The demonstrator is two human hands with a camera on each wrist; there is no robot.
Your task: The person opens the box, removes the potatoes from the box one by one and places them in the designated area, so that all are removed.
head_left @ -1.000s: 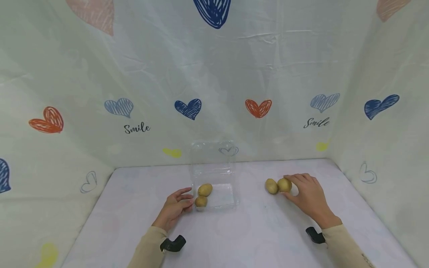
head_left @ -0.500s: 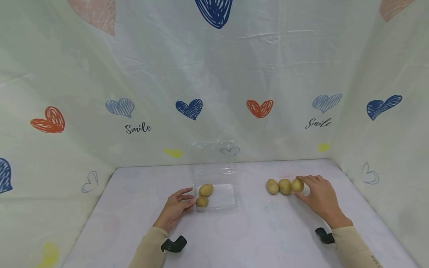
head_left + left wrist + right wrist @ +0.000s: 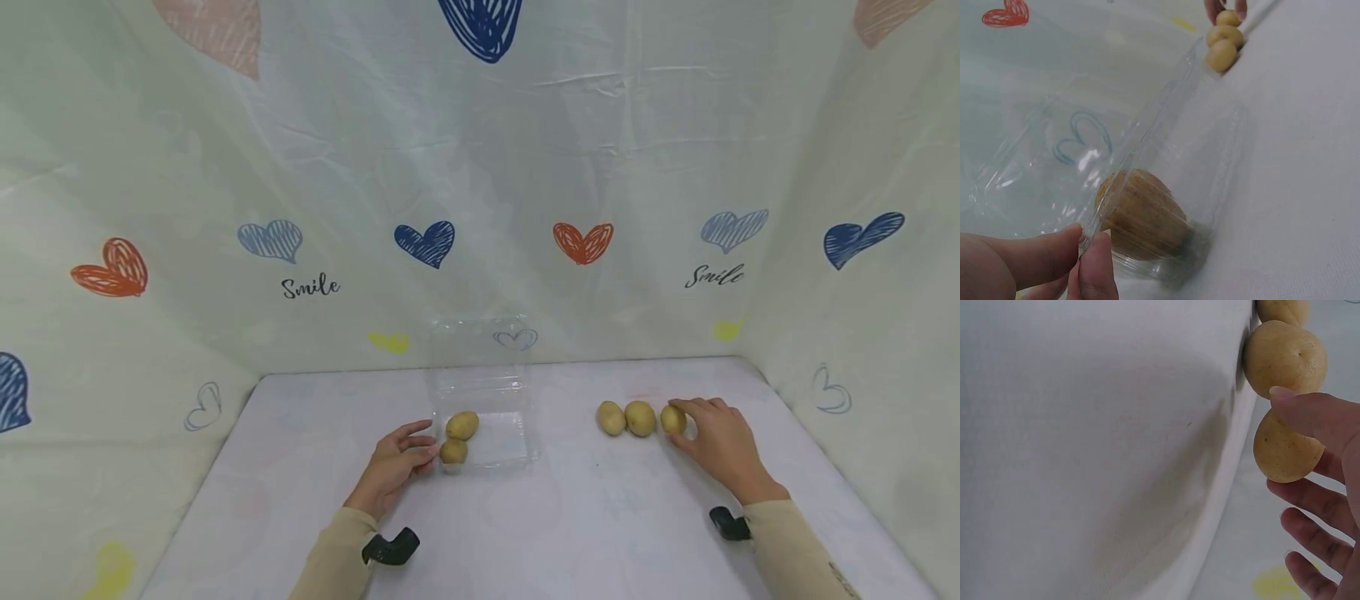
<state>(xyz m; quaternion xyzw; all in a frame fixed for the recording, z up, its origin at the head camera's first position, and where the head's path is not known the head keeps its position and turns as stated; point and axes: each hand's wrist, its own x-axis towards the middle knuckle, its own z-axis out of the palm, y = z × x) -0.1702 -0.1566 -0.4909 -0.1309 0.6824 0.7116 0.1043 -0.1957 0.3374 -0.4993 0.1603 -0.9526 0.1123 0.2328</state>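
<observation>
In the head view the left hand (image 3: 395, 467) is at the left edge of a clear plastic container (image 3: 498, 440) with its lid up. Thumb and finger pinch the rim in the left wrist view. Two potatoes (image 3: 462, 426) lie inside at the left; the left wrist view shows one large potato (image 3: 1142, 215) behind the plastic. To the right, the right hand (image 3: 722, 446) holds a potato (image 3: 673, 419) between thumb and fingers, its other fingers spread in the right wrist view. Beside it two more potatoes (image 3: 641, 418) stand in a row on the table.
The white-covered table (image 3: 555, 533) meets a pale curtain (image 3: 495, 167) printed with hearts at its back and sides. The container's raised lid (image 3: 480, 350) stands in front of the curtain. A dark device (image 3: 392, 547) is worn at each wrist.
The right hand has let go of the middle potato of the row and now holds one farther right, shifted slightly away from its neighbour. The left hand has stayed at the container.
</observation>
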